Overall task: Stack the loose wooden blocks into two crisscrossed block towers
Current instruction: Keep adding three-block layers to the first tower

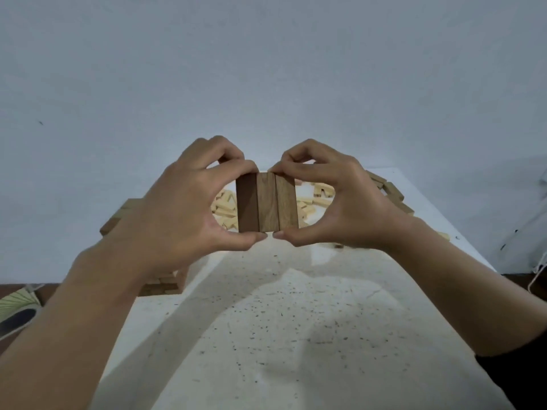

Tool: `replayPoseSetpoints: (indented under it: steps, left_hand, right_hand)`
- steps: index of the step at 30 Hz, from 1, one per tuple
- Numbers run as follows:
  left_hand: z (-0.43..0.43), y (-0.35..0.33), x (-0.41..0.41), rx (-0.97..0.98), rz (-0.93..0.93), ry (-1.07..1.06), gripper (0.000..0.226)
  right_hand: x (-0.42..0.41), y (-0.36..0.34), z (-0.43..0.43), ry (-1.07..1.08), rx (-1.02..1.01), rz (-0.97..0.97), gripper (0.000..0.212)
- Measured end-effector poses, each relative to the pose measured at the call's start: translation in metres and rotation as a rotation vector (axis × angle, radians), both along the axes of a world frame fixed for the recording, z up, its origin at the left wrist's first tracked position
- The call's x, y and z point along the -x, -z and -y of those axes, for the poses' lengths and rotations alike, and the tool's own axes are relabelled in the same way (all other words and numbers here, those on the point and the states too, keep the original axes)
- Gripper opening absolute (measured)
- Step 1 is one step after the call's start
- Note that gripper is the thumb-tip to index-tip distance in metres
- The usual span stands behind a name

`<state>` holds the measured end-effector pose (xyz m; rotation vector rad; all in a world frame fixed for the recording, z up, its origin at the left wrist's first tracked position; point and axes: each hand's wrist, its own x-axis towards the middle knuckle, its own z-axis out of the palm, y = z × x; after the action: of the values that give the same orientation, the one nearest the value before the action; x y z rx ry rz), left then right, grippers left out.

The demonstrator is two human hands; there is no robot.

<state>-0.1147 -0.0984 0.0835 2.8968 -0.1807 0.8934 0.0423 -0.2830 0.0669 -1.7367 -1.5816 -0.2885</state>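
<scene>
Three brown wooden blocks (267, 202) lie side by side as one flat layer, raised close to the camera above the white table (266, 335). My left hand (183, 208) pinches the layer's left part between thumb and fingers. My right hand (334, 202) pinches its right part the same way, thumbs almost touching below it. Whether a tower stands under this layer is hidden. Behind the hands, a heap of pale loose blocks (225, 210) lies on the table's far side. A stack of blocks (161, 284) shows partly under my left wrist.
More brown blocks (390, 190) lie along the far right edge of the table, past my right hand. A plain wall rises behind the table. Dark floor and a patterned object (17, 303) show at the left.
</scene>
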Motion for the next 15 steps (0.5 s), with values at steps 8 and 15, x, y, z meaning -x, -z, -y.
replayPoseSetpoints:
  steps: [8, 15]
  left_hand:
    - [-0.047, -0.037, 0.027, -0.015, -0.104, -0.006, 0.073]
    - [-0.101, -0.054, 0.042, 0.21, -0.334, 0.01, 0.061]
  right_hand:
    - [0.029, -0.026, -0.043, -0.029, 0.012, -0.08, 0.064]
    - [0.055, -0.04, -0.091, 0.028, 0.141, -0.2, 0.049]
